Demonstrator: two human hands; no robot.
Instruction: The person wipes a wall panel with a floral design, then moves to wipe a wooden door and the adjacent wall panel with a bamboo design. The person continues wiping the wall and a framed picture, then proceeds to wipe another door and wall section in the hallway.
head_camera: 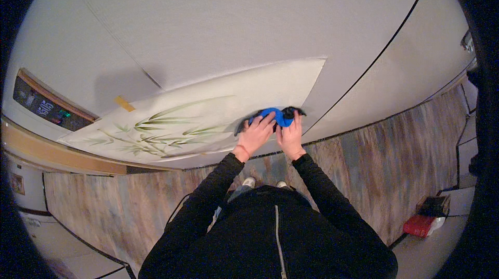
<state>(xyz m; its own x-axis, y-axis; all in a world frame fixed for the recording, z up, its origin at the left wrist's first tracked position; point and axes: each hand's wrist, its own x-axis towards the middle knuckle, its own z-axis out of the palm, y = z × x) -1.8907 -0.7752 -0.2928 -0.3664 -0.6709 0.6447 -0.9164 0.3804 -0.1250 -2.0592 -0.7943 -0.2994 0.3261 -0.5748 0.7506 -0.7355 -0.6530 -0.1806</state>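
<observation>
A pale sheet printed or painted with green bamboo leaves (273, 84) lies against the light wall (249, 22) in front of me. Over its lower right part is a bunched blue and black cloth (278, 115), which looks like fabric. My left hand (255, 133) has its fingers over the cloth's left side. On the right end, my right hand (290, 135) grips the cloth between thumb and fingers. Both hands are close together, and the undersides of the fingers are partly hidden. A strip of yellow tape (124, 103) crosses the sheet's upper left edge.
A dark sign with writing (50, 103) is mounted at the left, above a wooden door frame (70, 152). A black line (374, 62) runs down the wall at right. Patterned flooring (362, 162) lies below. A red bag (419, 225) and dark box (433, 205) stand at lower right.
</observation>
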